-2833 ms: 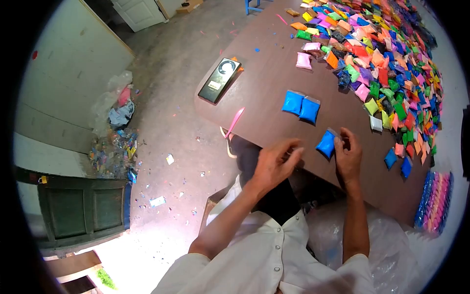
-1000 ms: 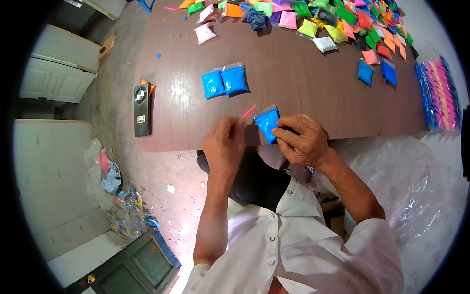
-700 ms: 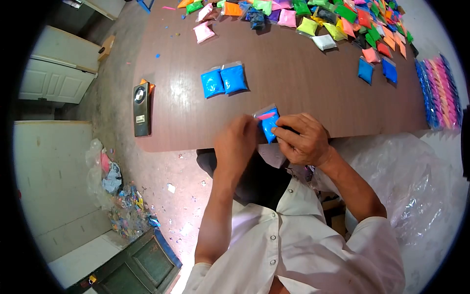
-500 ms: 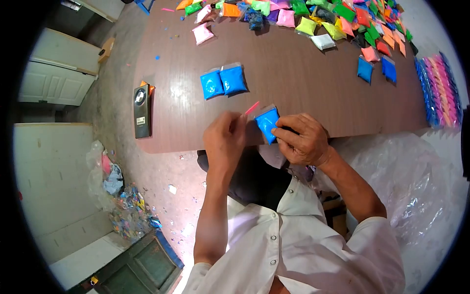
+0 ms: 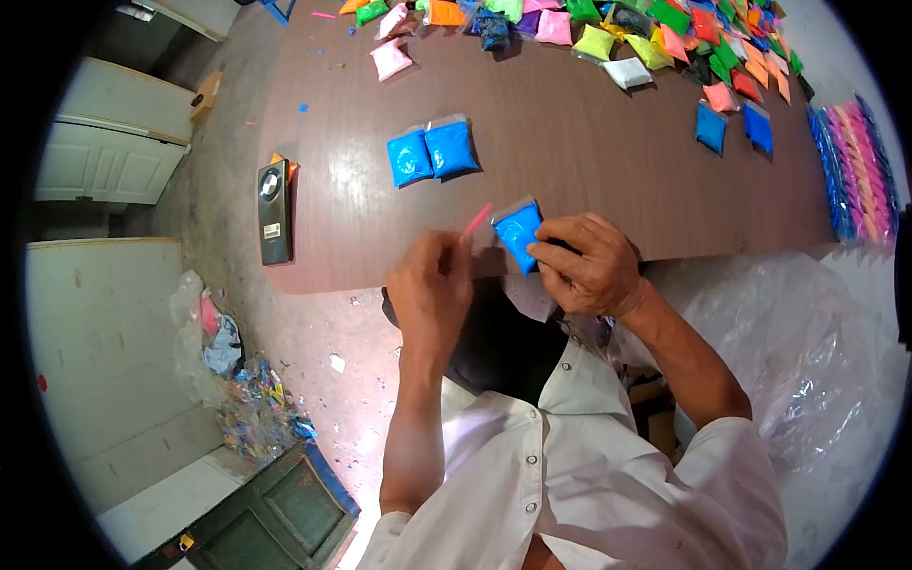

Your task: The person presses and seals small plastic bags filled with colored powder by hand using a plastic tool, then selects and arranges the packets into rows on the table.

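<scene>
**Left hand (image 5: 432, 285) drawn back slightly from blue packet (image 5: 517, 232)**

Right fingertips pinch the packet's right side near the table's (image 5: 608, 171) front edge. Left fingertips close on the pink strip (image 5: 480, 218). Packet: probably light, soft, slippery. Grip the filled side gently.

The tabletop (image 5: 579, 142) lies open from the paired blue packets (image 5: 450, 147) across to the blocking packet heap (image 5: 649, 52).

No text can be read. On the dark phone (image 5: 273, 204) at the left end of the bench (image 5: 351, 228), a small pale label (image 5: 273, 231) carries dark marks — too small to make out — and a fainter mark nearer the phone's near end is equally illegible.
</scene>
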A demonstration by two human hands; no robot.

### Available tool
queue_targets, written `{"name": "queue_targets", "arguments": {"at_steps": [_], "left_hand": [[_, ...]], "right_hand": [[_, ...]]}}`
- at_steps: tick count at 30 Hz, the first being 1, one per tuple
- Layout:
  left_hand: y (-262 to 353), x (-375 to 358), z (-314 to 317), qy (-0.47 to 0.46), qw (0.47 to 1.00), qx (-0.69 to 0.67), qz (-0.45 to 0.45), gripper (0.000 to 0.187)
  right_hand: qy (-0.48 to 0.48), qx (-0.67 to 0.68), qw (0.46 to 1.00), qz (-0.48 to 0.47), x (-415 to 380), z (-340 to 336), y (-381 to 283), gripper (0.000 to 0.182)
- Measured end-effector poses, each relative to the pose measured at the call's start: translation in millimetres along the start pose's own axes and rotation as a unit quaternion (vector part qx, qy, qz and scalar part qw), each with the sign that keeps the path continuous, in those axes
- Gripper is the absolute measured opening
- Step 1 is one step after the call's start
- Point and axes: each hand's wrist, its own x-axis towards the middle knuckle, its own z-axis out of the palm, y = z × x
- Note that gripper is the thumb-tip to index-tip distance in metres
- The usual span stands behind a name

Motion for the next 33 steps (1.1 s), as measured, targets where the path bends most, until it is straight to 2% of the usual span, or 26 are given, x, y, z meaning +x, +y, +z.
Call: {"name": "queue_targets", "arguments": {"at_steps": [1,3,4,10,14,17,19,26,30,32,33], "left_hand": [[3.7,-3.6,1.5,-0.001,1.000,0.000,-0.001,0.009],[12.1,-10.2,8.7,-0.028,0.995,-0.040,0.083,0.010],[12.1,-11.6,16.9,-0.022,0.994,-0.049,0.094,0.008],[0.8,16.2,24.6,-0.050,0.993,0.062,0.089,0.006],[2.0,24.7,22.6,-0.044,0.997,0.008,0.063,0.006],[18.1,18.5,24.1,-0.060,0.995,-0.026,0.078,0.007],[25.7,16.3,29.0,-0.087,0.988,0.015,0.130,0.007],[1.7,35.9,29.7,-0.041,0.996,0.046,0.065,0.012],[16.4,16.9,17.9,-0.037,0.998,0.029,0.042,0.010],[21.4,2.8,18.7,-0.081,0.994,-0.071,0.036,0.009],[19.7,0.0,18.8,-0.080,0.994,-0.071,0.036,0.009]], "right_hand": [[-0.003,-0.002,1.000,0.002,0.0,0.2,-0.2,0.020],[-0.006,-0.004,1.000,0.003,-0.1,0.9,0.0,0.020],[-0.006,-0.001,1.000,-0.003,-0.7,1.0,0.9,0.019],[-0.001,0.006,1.000,-0.018,1.2,-1.8,1.1,0.019],[-0.006,0.007,1.000,-0.010,-0.4,-1.3,1.7,0.019],[0.002,0.005,1.000,-0.013,-1.7,1.3,2.0,0.019],[-0.003,0.002,1.000,-0.014,-1.8,1.7,2.7,0.019],[-0.006,0.001,1.000,-0.017,0.3,-1.3,1.4,0.019],[0.002,-0.002,1.000,-0.016,-1.7,1.8,1.4,0.019],[0.012,0.001,1.000,-0.021,-1.4,2.2,1.8,0.019],[0.012,0.001,1.000,-0.022,-0.1,1.4,1.6,0.019]]}}
